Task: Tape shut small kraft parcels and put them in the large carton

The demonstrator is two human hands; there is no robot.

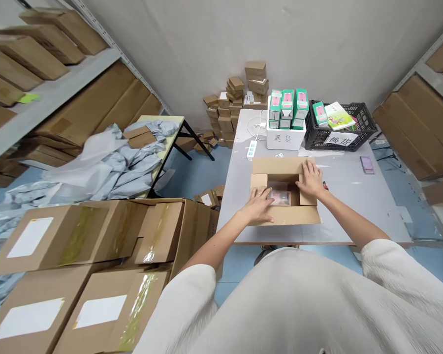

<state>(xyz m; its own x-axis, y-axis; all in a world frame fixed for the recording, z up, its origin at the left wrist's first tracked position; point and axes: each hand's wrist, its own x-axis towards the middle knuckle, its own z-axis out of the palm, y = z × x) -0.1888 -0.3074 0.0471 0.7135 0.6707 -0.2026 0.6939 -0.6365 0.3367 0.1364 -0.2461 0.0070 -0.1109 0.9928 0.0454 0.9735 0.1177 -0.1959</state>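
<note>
An open cardboard box point(283, 215) sits on the table in front of me, its flaps spread outward. Inside it lies a flat pinkish item point(280, 198), partly covered by my fingers; its kind is not clear. My left hand point(259, 204) rests over the box's left side with fingers spread, the fingertips reaching over the pinkish item. On the right, my right hand point(310, 179) lies on the right flap near the far corner, fingers stretched out. Just beyond that wrist a small red and black object point(325, 186) shows, mostly hidden.
Behind the box stand a white bin point(286, 139) of green and pink cartons and a black crate point(365, 123) with a booklet. A power strip point(251, 149) lies at the table's left edge. Large taped cartons point(133, 300) fill the left; stacked small boxes point(227, 118) line the wall.
</note>
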